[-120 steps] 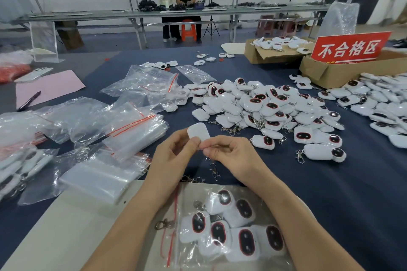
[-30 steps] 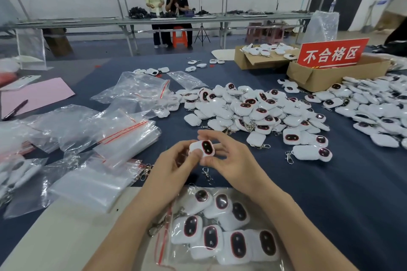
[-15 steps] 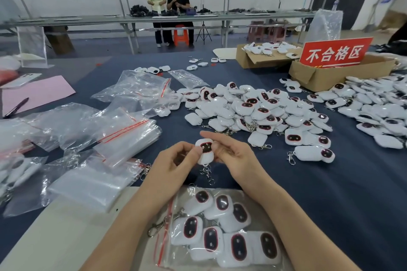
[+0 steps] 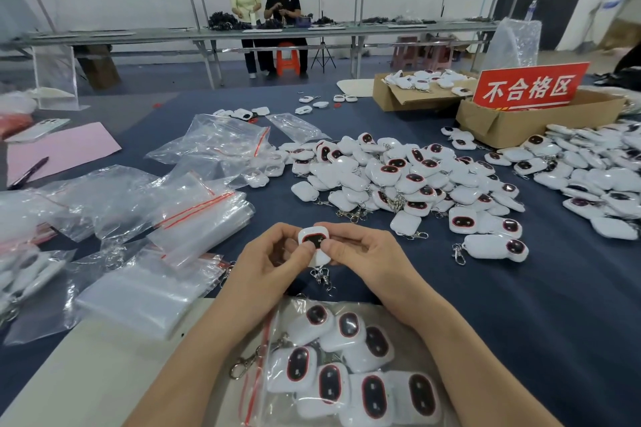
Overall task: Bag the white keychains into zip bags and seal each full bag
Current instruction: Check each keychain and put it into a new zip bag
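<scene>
A white keychain (image 4: 314, 242) with a dark red-rimmed face is pinched between my left hand (image 4: 268, 265) and my right hand (image 4: 364, 255), above the blue table. Its metal clasp (image 4: 322, 277) dangles below. Under my wrists lies a zip bag (image 4: 347, 367) holding several white keychains, with its red-striped mouth to the left and one clasp (image 4: 244, 362) sticking out. A big pile of loose keychains (image 4: 409, 180) spreads beyond my hands.
Stacks of empty zip bags (image 4: 194, 215) lie to the left. Another keychain heap (image 4: 596, 177) sits far right. Two cardboard boxes (image 4: 520, 125) with a red sign stand at the back right. A pink sheet (image 4: 66, 146) and a pen lie far left. Two people work at a distant bench.
The keychain has been turned between my fingers, from side-on to face up toward me. My hands stay over the same spot above the filled bag.
</scene>
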